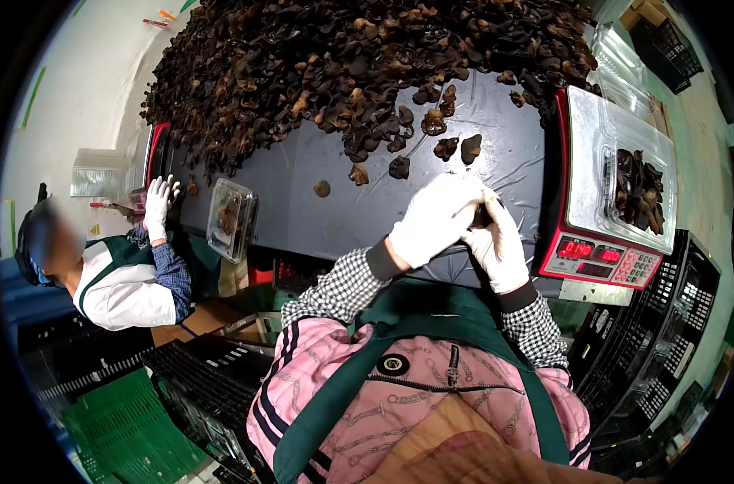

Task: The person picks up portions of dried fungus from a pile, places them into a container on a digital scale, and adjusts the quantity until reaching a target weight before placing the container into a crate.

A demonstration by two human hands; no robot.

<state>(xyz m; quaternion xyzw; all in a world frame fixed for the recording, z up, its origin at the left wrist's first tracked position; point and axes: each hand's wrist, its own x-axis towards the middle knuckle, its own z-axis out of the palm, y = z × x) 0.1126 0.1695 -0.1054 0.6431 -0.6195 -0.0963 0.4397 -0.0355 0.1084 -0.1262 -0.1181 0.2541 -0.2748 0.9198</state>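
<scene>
My left hand [435,218] and my right hand [500,250], both in white gloves, meet over the near edge of the dark table [302,185]. Between them is a small dark piece of fungus [481,216], partly hidden by the fingers. Both hands are closed around it. Beyond them lie loose fungus pieces [470,149] and a large heap of dark brown fungus [342,64]. To the right, a red scale [597,258] with lit digits bears an open clear plastic box [611,189] holding fungus pieces.
At the left, a co-worker [133,282] in white gloves stands by the table, near a clear box [231,219] with fungus inside. Stacked clear boxes [621,60] are at the back right. Black crates [665,323] stand at the right, a green crate [133,427] at the lower left.
</scene>
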